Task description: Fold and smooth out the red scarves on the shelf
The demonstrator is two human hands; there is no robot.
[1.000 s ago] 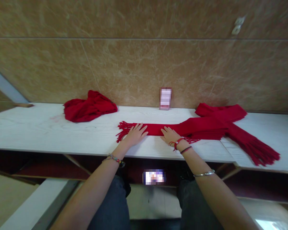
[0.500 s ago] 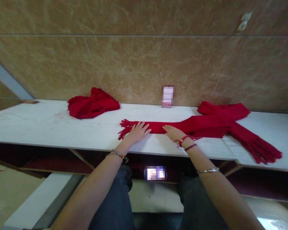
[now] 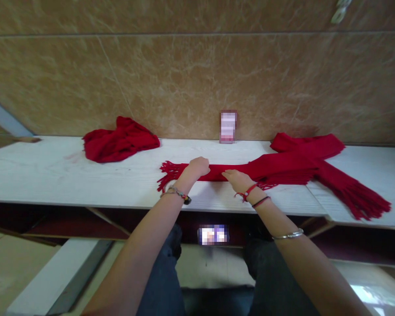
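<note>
- Drawn inward along the cloth since half a second earlier, the left hand (image 3: 197,167) has gone from flat and spread to curled, while the right hand (image 3: 238,179) stays much where it was.
- Between them, a narrow strip of red scarf (image 3: 217,172) lies on the white desk (image 3: 118,186), directly in front of the person, its long axis running left to right, roughly along the desk's front edge.
- Nearer its loose, fringed end (image 3: 166,171) is the left hand, fingers tucked under and out of sight — whether they pinch the fabric, one cannot tell.
- Fingers straight and close together, the right hand rests its tips on the strip's near side, holding nothing visible, just left of where the cloth widens into a layered stretch (image 3: 283,170).
- Beyond that, a tasselled length (image 3: 352,193) slants toward the desk's front; whether all is one piece is unclear.
- Well apart at left, a crumpled red cloth (image 3: 120,142) sits by the tiled wall (image 3: 171,83).
</note>
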